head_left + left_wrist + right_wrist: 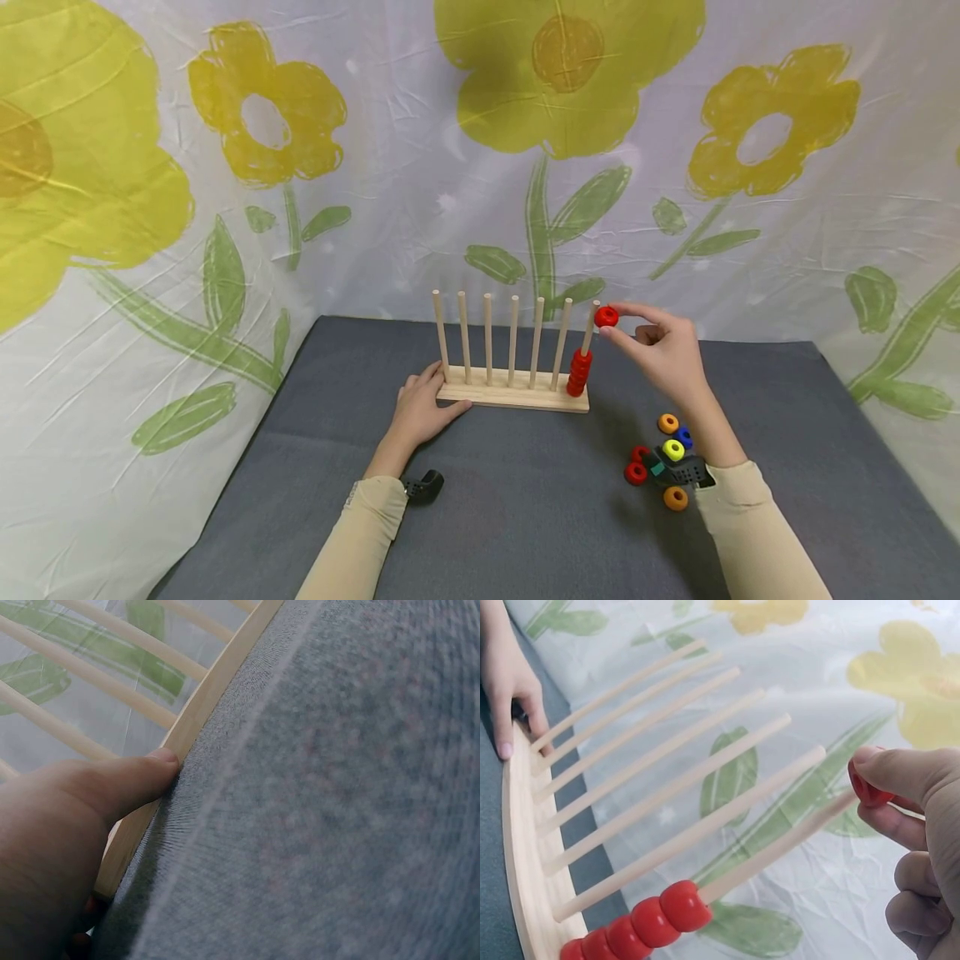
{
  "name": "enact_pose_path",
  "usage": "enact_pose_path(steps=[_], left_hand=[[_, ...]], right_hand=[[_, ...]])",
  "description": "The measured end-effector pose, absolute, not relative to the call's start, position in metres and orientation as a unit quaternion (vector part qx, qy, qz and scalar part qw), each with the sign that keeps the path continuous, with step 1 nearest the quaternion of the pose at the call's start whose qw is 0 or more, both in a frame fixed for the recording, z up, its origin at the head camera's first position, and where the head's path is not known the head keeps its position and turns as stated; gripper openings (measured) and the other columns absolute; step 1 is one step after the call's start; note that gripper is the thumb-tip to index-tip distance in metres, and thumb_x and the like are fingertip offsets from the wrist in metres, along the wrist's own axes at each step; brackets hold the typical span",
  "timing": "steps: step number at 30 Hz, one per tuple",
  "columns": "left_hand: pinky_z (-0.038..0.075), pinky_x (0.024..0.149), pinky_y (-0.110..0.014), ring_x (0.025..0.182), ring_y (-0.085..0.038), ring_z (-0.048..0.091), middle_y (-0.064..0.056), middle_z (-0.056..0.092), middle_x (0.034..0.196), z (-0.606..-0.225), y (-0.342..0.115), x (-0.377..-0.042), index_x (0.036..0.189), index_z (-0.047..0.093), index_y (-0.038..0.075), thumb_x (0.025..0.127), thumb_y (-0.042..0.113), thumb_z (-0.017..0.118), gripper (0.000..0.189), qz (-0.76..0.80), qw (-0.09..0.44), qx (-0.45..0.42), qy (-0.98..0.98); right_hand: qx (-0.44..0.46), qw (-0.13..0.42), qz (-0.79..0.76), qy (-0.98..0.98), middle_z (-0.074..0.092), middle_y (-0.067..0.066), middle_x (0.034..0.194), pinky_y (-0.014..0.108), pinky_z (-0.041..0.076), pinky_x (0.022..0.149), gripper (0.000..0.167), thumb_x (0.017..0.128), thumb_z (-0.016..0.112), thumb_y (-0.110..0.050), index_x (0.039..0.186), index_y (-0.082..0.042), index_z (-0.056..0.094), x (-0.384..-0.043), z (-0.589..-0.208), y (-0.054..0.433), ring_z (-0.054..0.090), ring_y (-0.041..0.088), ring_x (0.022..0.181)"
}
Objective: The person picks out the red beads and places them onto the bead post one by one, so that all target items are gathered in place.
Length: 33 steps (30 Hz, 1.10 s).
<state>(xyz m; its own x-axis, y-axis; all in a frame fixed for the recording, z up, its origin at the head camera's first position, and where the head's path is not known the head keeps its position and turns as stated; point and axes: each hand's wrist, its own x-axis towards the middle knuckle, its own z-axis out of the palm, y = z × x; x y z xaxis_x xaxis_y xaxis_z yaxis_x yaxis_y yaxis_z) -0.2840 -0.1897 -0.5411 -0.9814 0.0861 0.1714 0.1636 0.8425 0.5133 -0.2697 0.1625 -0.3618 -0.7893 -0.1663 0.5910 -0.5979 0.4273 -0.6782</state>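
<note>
My right hand [670,354] pinches a red ring bead [607,317] between thumb and forefinger, right at the top of the rightmost wooden peg [780,851]. Several red beads [579,372] are stacked low on that same peg. The wooden peg rack [517,398] has a flat base with several upright pegs, and the other pegs hold no beads. At the rack's left end, my left hand [420,408] grips the base, its thumb [142,780] along the front edge and the other fingers behind, mostly hidden in the left wrist view.
Loose beads lie on the dark grey cloth under my right wrist: orange [675,498], yellow [673,450], blue [683,437] and red [636,473]. The right wrist camera [678,468] overlaps some of them in the head view. A flower-printed curtain [390,208] hangs behind the table.
</note>
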Motion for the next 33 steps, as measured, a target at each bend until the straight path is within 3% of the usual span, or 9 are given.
enact_pose_path(steps=[19, 33], left_hand=[[0.034, 0.100, -0.054, 0.128, -0.038, 0.042, -0.014, 0.036, 0.159, -0.541, -0.190, -0.284, 0.152, 0.048, 0.005, 0.090, 0.055, 0.073, 0.083, -0.278, 0.067, -0.064, -0.956], [0.035, 0.097, -0.054, 0.125, -0.038, 0.045, -0.016, 0.039, 0.158, -0.545, -0.191, -0.285, 0.150, 0.051, 0.003, 0.089, 0.055, 0.074, 0.083, -0.275, 0.085, -0.070, -0.955]], right_hand=[[0.233, 0.223, 0.496, -0.806, 0.028, 0.005, 0.048, 0.029, 0.018, 0.042, 0.031, 0.088, 0.078, 0.003, 0.118, 0.006, 0.073, -0.276, -0.353, 0.158, 0.017, 0.001, 0.043], [0.225, 0.235, 0.484, -0.812, 0.025, -0.011, 0.048, 0.029, 0.017, 0.043, 0.030, 0.088, 0.079, 0.000, 0.117, 0.004, 0.074, -0.282, -0.347, 0.158, 0.015, 0.002, 0.044]])
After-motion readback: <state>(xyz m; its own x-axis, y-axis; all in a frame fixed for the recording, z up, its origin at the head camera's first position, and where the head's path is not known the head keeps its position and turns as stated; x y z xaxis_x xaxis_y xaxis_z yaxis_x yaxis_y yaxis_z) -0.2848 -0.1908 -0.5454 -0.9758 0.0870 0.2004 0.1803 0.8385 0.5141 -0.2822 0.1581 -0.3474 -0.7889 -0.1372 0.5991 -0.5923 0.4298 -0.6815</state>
